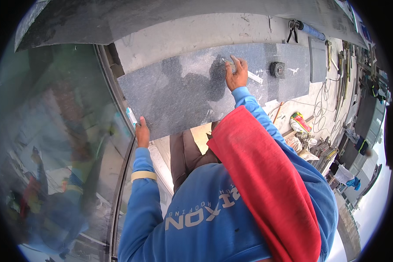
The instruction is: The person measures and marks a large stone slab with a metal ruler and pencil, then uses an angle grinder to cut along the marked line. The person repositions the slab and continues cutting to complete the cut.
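A long grey stone-look slab, with darker damp-looking patches, lies in front of me. My left hand grips its near left corner, thumb along the edge and the other fingers partly hidden. Just beyond that hand, a small white-and-blue object sits between slab and window frame; I cannot tell whether the hand touches it. Over the slab's middle, my right hand is closed around a thin pointed marking tool, its kind unclear. A white flat strip lies beside the right wrist. Farther right rests a black tape measure.
A glass pane in a dark frame stands close on the left. Beyond the slab lie a blue-barrelled caulking gun and another grey slab piece. Loose cable and a colourful bag are on the right.
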### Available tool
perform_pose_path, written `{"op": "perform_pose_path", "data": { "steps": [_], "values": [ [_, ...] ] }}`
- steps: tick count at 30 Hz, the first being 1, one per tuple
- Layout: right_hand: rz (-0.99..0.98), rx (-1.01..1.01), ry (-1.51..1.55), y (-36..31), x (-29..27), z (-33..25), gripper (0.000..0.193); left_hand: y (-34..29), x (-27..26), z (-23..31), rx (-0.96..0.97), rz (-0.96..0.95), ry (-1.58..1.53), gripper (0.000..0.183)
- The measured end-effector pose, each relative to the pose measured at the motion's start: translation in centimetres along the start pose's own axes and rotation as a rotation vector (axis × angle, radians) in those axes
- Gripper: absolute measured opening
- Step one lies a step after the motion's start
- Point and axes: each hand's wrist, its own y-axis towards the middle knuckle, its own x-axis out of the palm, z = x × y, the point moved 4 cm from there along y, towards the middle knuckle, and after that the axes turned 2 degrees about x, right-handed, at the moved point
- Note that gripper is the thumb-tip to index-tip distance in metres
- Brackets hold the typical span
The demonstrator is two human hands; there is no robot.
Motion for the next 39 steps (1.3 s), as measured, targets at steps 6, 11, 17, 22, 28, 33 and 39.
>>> {"op": "perform_pose_path", "data": {
  "steps": [6,11,17,22,28,33,39],
  "values": [
    [0.076,0.372,0.019,-19.4,-4.5,5.6,0.054,-0.1,-0.4,0.4,0.029,0.054,0.047,0.094],
    [0.120,1.203,0.731,-25.5,-1.9,6.4,0.070,1.4,0.0,-0.3,0.036,0.054,0.009,0.095],
    [0.120,1.056,0.509,-25.2,-0.3,8.8,0.074,3.4,0.2,-2.4,0.022,0.002,0.005,0.096],
    [0.197,1.133,0.127,-23.8,-4.0,13.6,0.071,3.1,-0.9,0.2,0.127,0.070,0.112,0.083],
    [0.448,1.221,0.345,-18.8,-4.7,21.6,0.061,4.3,-1.6,6.8,0.348,0.231,0.014,0.080],
    [0.536,1.432,0.382,-18.3,-4.3,23.7,0.063,4.8,-1.0,9.6,-0.053,0.291,-0.189,0.074],
    [0.566,1.359,0.419,-18.0,-5.8,23.3,0.051,3.8,-1.0,10.5,0.008,0.311,-0.125,0.067]
  ]
}}
